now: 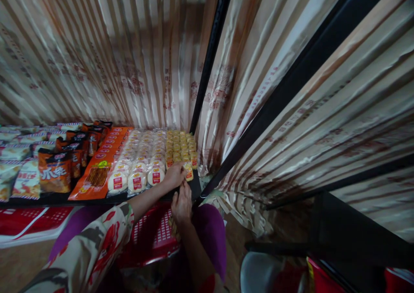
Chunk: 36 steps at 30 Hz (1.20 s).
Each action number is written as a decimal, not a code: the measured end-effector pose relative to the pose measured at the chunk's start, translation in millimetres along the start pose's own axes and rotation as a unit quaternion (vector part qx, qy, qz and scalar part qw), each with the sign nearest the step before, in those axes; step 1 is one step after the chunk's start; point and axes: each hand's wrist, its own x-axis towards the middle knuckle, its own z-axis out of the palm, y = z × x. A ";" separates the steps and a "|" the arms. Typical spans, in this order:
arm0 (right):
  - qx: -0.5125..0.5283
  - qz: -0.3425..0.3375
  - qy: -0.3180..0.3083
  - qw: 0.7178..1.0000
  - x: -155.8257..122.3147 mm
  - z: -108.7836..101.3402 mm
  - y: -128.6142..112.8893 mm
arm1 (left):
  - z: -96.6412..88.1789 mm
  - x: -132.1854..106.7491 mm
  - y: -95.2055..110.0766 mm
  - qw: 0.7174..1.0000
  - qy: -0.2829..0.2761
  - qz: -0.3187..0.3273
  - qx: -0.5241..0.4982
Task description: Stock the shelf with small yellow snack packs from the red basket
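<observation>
A: Starting with the largest item, what do we identify?

B: We identify a dark worktop (pixel 195 191). On it, rows of round white packs (pixel 137 180) stand immediately left of a block of small yellow packets (pixel 181 144). Below the front edge, between the knees, we note a red basket (pixel 155 229).

A: How are the arms posed?

B: We see the left arm enter from the lower left in a patterned sleeve (pixel 97 243). Its bare forearm slopes up and right, crossing the front edge near the white packs. The right forearm rises from the bottom, tilted slightly left, over the basket's right side.

A: And the hands?

B: We find the left hand (pixel 174 175) back upward, at the front of the yellow block. The right hand (pixel 182 204) is at the worktop's front edge, just below it and pointing away from the body.

A: State of the fingers?

B: The left fingers are bent, their tips at the front yellow packet (pixel 189 174), at the worktop's right end. The right fingers (pixel 185 190) are extended close together, tips just beside the left hand. We cannot tell whether either set grasps the packet or merely touches it.
</observation>
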 end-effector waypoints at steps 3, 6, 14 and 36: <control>-0.019 -0.004 -0.027 0.999 7.3 6.4 3.2 | -4.8 6.6 11.8 1.000 -0.010 -0.005 0.021; -0.028 -0.016 -0.033 0.999 15.2 11.1 3.4 | -6.5 12.5 20.3 0.999 -0.016 -0.012 0.028; -0.072 -0.012 -0.030 0.997 28.5 22.0 5.3 | 5.4 24.7 23.5 1.000 -0.005 -0.016 0.017; 0.023 -0.010 0.036 0.999 29.1 16.3 9.1 | 15.4 44.8 30.4 0.989 -0.022 -0.007 0.143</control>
